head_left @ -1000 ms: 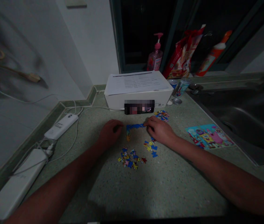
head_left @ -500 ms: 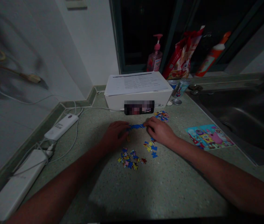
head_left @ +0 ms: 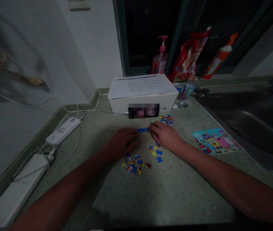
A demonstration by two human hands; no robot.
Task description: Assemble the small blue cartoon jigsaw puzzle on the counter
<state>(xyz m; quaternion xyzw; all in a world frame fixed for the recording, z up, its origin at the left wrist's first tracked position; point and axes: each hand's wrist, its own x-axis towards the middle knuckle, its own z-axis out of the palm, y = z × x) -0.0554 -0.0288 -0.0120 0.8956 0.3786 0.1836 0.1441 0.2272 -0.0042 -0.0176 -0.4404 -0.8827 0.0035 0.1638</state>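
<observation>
A short strip of joined blue jigsaw puzzle pieces point(head_left: 143, 130) lies flat on the counter between my two hands. My left hand point(head_left: 123, 141) lies over its left end, fingers stretched out and thumb apart, covering part of it. At the right end, the bent fingertips of my right hand point(head_left: 164, 133) grip the edge of the strip. Loose mixed puzzle pieces point(head_left: 135, 164) lie in a pile nearer to me. A small group of yellow and blue pieces point(head_left: 155, 151) sits just below my right hand, and another pile of pieces point(head_left: 167, 119) lies beyond it.
Behind the strip stands a white box point(head_left: 142, 88), with a phone point(head_left: 143, 111) leaning on its front. A colourful cartoon picture card point(head_left: 217, 141) lies right, beside the sink point(head_left: 247, 125). A power bank point(head_left: 63, 131), cables and a white power strip point(head_left: 18, 189) line the left side.
My left hand has slid slightly right over the strip's left end, hiding more of it, and its fingers look flatter. The right hand has barely moved.
</observation>
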